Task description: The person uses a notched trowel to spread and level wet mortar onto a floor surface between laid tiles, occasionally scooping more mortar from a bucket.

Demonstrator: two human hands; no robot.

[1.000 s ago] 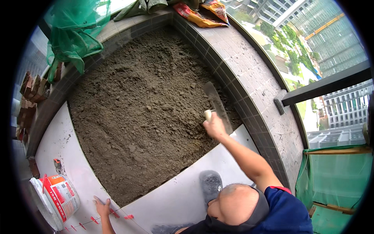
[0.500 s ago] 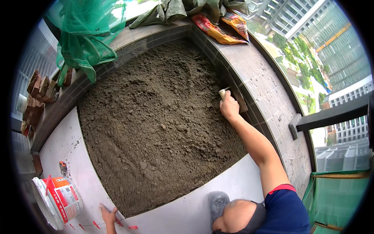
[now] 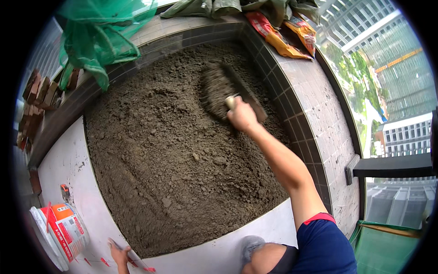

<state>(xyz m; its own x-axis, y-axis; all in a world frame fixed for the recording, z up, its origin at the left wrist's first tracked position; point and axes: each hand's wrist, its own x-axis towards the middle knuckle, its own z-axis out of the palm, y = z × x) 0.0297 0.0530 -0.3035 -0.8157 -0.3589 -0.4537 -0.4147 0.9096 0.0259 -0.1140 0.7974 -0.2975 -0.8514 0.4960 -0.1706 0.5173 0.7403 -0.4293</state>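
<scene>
My right hand [image 3: 242, 114] grips the pale handle of a plastering trowel [image 3: 248, 98], whose long dark blade is tilted on the bed of damp grey-brown mortar [image 3: 182, 150]. A smeared patch of mortar lies beside the blade, blurred by motion. On the left, my left hand [image 3: 119, 255] leans on a white floor tile [image 3: 86, 173] with its fingers apart, holding nothing. Close to it, small red tile clips [image 3: 105, 261] stick up along the tile joint. My bent knee [image 3: 269, 258] is at the mortar's near edge.
An orange-and-white bucket [image 3: 64, 233] stands left, near a small orange-and-black tool [image 3: 65, 191]. Dark tiled low walls [image 3: 285, 89] border the mortar. Bricks [image 3: 41, 93], green netting [image 3: 98, 50] and torn bags [image 3: 283, 36] sit on the ledges. A dark bar [image 3: 392, 167] crosses at right.
My right hand has swung the trowel leftward, away from the right wall and across the mortar. A smeared patch now shows beside the blade. My left hand stays on the tile; the view has shifted slightly.
</scene>
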